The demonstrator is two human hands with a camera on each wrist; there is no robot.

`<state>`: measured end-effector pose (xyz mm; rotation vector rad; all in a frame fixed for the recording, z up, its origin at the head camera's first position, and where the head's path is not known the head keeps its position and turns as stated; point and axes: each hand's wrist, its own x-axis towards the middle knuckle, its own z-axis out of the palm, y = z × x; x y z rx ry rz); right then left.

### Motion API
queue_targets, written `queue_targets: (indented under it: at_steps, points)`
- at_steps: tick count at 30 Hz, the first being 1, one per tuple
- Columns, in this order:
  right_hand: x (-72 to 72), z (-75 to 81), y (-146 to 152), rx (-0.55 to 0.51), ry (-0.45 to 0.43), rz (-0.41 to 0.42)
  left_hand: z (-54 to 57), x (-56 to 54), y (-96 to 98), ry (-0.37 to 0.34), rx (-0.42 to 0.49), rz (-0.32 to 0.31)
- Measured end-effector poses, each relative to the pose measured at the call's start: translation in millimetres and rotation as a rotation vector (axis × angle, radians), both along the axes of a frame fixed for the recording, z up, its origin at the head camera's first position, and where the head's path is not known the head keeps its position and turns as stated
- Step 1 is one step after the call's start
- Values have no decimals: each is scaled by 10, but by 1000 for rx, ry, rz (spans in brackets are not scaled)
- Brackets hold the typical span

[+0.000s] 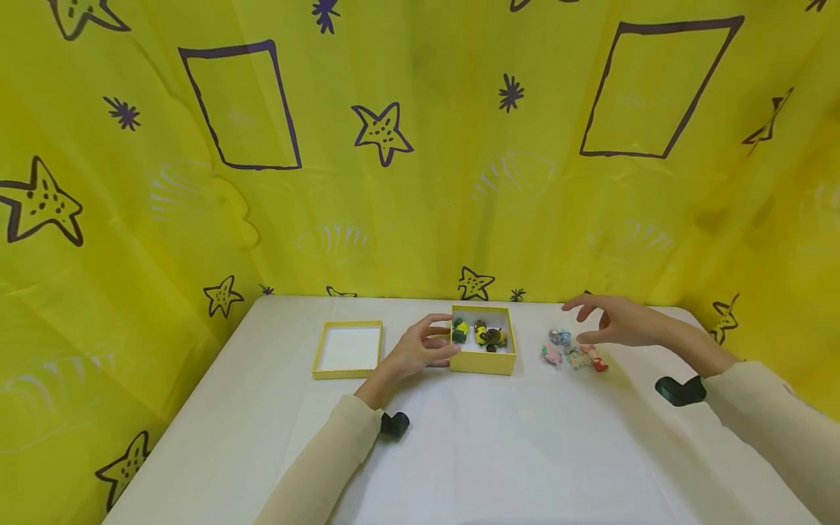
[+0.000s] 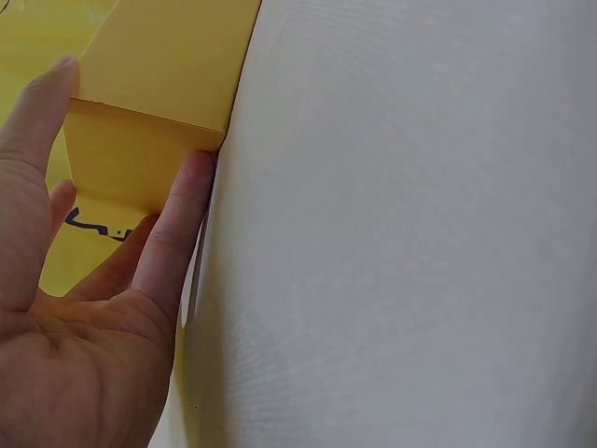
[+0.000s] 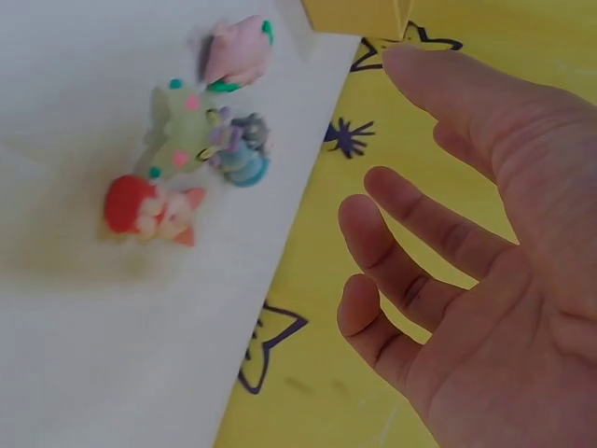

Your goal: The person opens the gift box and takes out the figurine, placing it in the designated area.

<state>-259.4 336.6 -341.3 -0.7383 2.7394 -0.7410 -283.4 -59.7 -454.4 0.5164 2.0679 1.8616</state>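
My left hand [image 1: 421, 345] touches the left side of an open yellow box [image 1: 482, 363] with its fingertips. In the left wrist view, the extended fingers [image 2: 177, 224] meet the box's end wall. Inside the box lie a green-and-yellow figurine [image 1: 461, 330] and a few brown-and-yellow figurines [image 1: 496, 337]. My right hand [image 1: 620, 321] hovers with loosely bent fingers and holds nothing. Beneath and beside it lie small figurines: a pink one [image 3: 241, 51], a pale green one with coloured dots [image 3: 179, 131], a blue-and-grey one [image 3: 244, 154] and a red-and-cream one [image 3: 149, 210].
A shallow yellow lid [image 1: 348, 351] with a white inside lies left of the box on the white table [image 1: 499, 452]. A yellow curtain [image 1: 433, 211] printed with stars and frames hangs behind the table and along its sides.
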Motion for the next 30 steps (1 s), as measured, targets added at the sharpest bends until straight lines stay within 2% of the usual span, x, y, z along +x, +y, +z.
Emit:
queue_targets:
  at_steps: [6, 14, 20, 30]
  points:
    - [-66, 123, -159, 28, 26, 31, 3, 3, 12, -6, 9, 4]
    - [-128, 226, -417, 34, 19, 50, -9, -5, 5, 1, 7, 3]
    - [-173, 251, -608, 35, 13, 82, -2, 5, -2, 3, -10, -6]
    - [-252, 236, -871, 14, 52, 138, 15, 11, -1, -2, -14, 0]
